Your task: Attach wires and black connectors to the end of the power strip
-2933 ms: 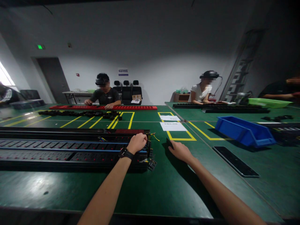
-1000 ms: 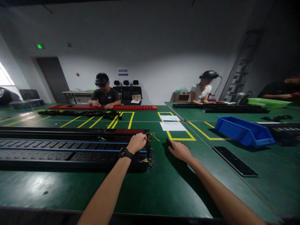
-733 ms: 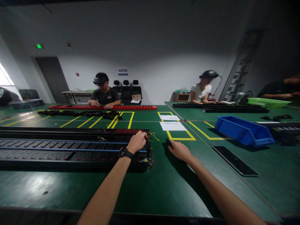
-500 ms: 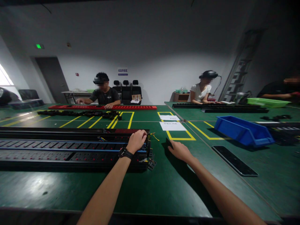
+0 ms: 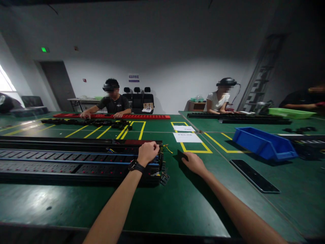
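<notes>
Along the left of the green table (image 5: 157,206) lie long black power strips (image 5: 76,162), several side by side, their near ends open with loose wires (image 5: 166,147) showing. The left hand (image 5: 148,152), a watch on its wrist, rests on that open end with its grip curled together in a loose fist; whether it pinches a wire or only presses on the housing I cannot tell. Just to the right, the right hand (image 5: 194,163) lies flat on the table, fingers apart, its fingertips touching a small dark flat piece (image 5: 182,155). The risk, as I judge it, is at the exposed end: a tug from the fist could pull a wire loose or bend a terminal, and the small piece could skid away under flat fingers. Farther right sit a flat black panel (image 5: 255,176) and a blue bin (image 5: 264,144). Yellow lines and white sheets (image 5: 186,137) mark the table; beyond it, other seated people work at red and black strips in a dim, grey-walled room.
</notes>
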Available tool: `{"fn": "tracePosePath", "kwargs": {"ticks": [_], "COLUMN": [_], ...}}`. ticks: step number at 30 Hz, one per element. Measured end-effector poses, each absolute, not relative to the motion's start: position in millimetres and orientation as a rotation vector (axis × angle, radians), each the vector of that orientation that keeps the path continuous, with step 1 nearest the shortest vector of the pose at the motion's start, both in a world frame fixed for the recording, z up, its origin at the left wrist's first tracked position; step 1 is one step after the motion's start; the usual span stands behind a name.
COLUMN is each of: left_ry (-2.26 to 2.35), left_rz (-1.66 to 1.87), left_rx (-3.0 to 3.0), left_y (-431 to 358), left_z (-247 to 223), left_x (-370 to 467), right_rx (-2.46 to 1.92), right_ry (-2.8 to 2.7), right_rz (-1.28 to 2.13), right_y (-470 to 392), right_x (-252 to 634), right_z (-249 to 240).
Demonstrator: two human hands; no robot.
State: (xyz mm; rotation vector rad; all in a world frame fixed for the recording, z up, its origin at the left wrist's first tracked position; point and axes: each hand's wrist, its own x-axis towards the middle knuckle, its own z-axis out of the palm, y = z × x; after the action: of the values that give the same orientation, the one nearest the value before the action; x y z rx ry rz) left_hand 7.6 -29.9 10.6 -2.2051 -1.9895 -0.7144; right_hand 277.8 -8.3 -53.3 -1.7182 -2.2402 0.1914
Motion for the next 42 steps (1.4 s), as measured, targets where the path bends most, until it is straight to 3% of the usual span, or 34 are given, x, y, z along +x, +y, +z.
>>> {"fn": "tracePosePath", "kwargs": {"ticks": [15, 42], "left_ry": [-2.015, -2.040], "left_rz": [-0.740, -0.710], "left_rx": [-2.146, -2.166], "left_y": [-30.2, -30.4], "left_z": [10.3, 11.2], "left_x": [6.8, 9.0], "right_rx": [-1.658, -1.348], "right_ry": [-1.890, -1.899], "right_rz": [0.316, 0.448], "right_y": [66.6, 58.5], "right_x": [214.5, 193.6], "right_z": [-56.0, -69.2]}}
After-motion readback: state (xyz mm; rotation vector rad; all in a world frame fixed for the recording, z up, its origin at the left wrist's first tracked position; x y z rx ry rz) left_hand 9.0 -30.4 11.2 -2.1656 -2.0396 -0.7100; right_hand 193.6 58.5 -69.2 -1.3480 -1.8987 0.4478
